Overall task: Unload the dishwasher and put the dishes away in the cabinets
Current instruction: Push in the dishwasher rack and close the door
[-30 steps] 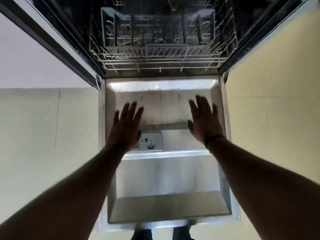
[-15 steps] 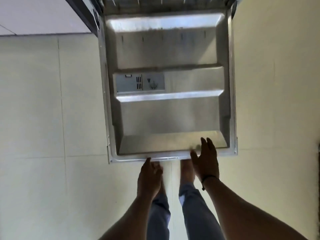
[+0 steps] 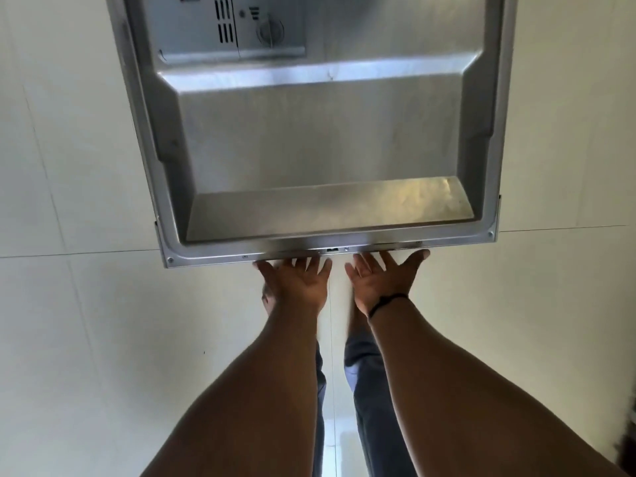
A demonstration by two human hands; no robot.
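Note:
The dishwasher door (image 3: 320,132) hangs open, its steel inner face up and filling the top of the view. Its detergent dispenser (image 3: 237,29) shows near the top edge. My left hand (image 3: 296,282) and my right hand (image 3: 383,278) sit side by side under the door's near edge, palms up and fingers straight, their fingertips hidden beneath the rim. No dishes or racks are in view.
Pale tiled floor (image 3: 86,339) spreads on both sides of the door. My legs in grey trousers (image 3: 364,390) stand between my forearms below the door's edge. A dark object (image 3: 628,442) shows at the far right edge.
My view has dropped from the racks to the door's near edge. Both hands came back from above the door's inner face, turned palms up and slid under its front rim.

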